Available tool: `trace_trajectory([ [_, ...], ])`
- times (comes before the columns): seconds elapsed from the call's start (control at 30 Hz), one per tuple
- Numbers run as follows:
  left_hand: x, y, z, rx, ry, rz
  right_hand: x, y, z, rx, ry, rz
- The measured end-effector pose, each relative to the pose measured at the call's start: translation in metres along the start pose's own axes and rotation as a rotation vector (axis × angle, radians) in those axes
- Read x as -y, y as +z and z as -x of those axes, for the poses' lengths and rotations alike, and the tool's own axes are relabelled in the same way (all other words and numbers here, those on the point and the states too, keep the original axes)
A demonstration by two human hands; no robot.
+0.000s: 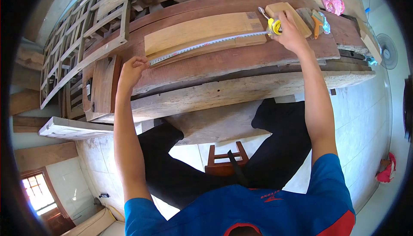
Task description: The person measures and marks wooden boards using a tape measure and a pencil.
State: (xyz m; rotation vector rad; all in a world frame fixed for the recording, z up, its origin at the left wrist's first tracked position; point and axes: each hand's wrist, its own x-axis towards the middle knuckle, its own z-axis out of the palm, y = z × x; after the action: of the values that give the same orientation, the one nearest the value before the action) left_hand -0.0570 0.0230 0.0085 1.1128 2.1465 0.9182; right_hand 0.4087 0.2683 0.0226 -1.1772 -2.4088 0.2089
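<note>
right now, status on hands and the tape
Left hand pins tape end. Right hand grips yellow tape case. Tape stretched along light plank. Nothing across it.

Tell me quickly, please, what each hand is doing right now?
Left hand: pinching the tape measure's blade end.
Right hand: closed on the yellow tape measure case.

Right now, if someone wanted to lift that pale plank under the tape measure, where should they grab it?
Probably by the two short ends of the pale plank, from above. It lies flat on darker boards, long and thin, and the tape measure stretches along its near edge between the left hand and right hand.
</note>
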Motion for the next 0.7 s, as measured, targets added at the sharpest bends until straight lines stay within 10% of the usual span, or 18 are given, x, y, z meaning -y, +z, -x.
trace_trajectory([
  [0.2, -0.016, -0.002, 0.008, 0.013, -0.101, 0.028, 0.014, -0.019, 0.005, 0.317, 0.082, -0.172],
  [0.4, -0.009, -0.004, 0.004, 0.026, -0.068, 0.024, 0.001, 0.009, 0.004, 0.061, -0.013, -0.252],
  [0.7, -0.005, -0.005, -0.001, 0.045, -0.069, 0.039, -0.011, -0.018, 0.01, 0.261, 0.167, -0.266],
])
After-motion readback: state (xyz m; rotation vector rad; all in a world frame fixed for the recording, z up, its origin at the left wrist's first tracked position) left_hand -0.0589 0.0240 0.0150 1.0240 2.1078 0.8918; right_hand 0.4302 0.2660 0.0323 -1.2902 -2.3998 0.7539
